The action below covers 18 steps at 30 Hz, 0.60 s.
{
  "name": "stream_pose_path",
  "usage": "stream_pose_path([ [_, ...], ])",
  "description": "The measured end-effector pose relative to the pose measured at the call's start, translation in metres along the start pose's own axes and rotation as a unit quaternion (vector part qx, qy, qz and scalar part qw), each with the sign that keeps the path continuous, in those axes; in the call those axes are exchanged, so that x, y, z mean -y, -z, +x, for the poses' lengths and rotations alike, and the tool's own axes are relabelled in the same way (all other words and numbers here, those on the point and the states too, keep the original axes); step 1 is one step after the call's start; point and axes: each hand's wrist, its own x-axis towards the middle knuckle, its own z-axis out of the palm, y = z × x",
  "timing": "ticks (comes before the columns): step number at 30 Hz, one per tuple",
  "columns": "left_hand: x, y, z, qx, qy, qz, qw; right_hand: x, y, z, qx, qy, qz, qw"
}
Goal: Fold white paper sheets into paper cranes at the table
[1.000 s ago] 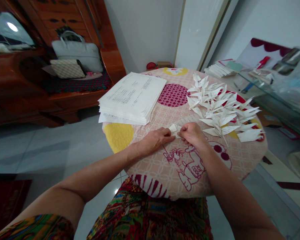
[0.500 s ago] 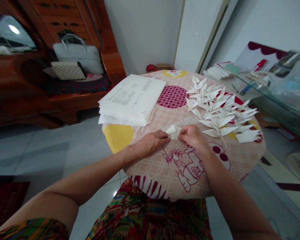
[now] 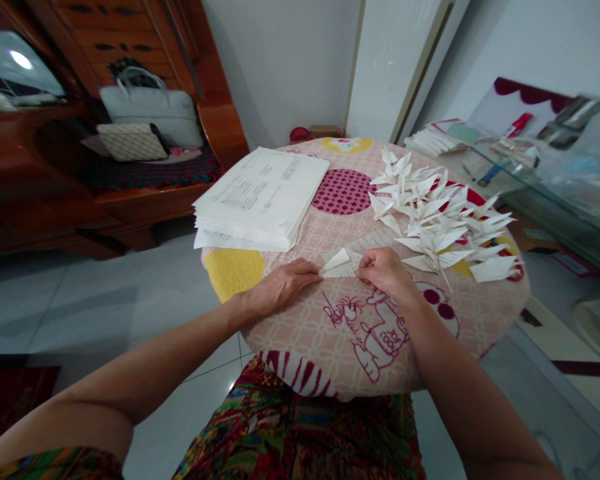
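A small piece of folded paper [image 3: 337, 265] with print on it lies on the cloth-covered round table, one plain white flap showing on top. At its left tip, the fingers of my left hand [image 3: 289, 281] are together and press on the paper. My right hand [image 3: 384, 269] pinches the right end between thumb and fingers, hiding that corner. Under and behind the paper lies a clear, ruler-like strip [image 3: 373, 241]. Many folded paper cranes [image 3: 430, 207] are heaped to the right of my right hand.
A thick stack of printed sheets [image 3: 265, 197] lies at the table's back left. The patterned tablecloth [image 3: 300, 333] covers the round top. To the right is a glass-topped shelf [image 3: 545, 207] with assorted items. A wooden bench [image 3: 165, 200] holding bags [image 3: 150, 110] stands at the left.
My left hand has slid left along the paper to its tip, uncovering more of the printed side and flap. My right hand keeps its pinch at the right end.
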Motion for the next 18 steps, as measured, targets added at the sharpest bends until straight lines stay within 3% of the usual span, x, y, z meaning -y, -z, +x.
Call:
stream_pose_path([
  [5, 0.002, 0.011, 0.0, -0.029, 0.03, -0.072, 0.997, 0.001, 0.001, -0.001, -0.001, 0.0, 0.006, 1.0],
  [10, 0.014, 0.015, 0.042, -0.103, 0.131, -0.13, 0.977, 0.0, 0.001, -0.002, -0.002, 0.009, 0.012, 1.0],
  [12, 0.022, 0.01, 0.068, -0.069, 0.156, -0.158, 0.973, -0.001, 0.0, -0.002, -0.005, 0.012, 0.015, 1.0],
  [14, 0.029, 0.004, 0.09, 0.001, 0.167, -0.187, 0.968, -0.003, 0.0, -0.002, -0.007, 0.014, 0.019, 1.0],
  [18, 0.037, -0.006, 0.112, 0.079, 0.168, -0.24, 0.953, -0.005, 0.0, -0.001, -0.009, 0.02, 0.026, 0.999],
])
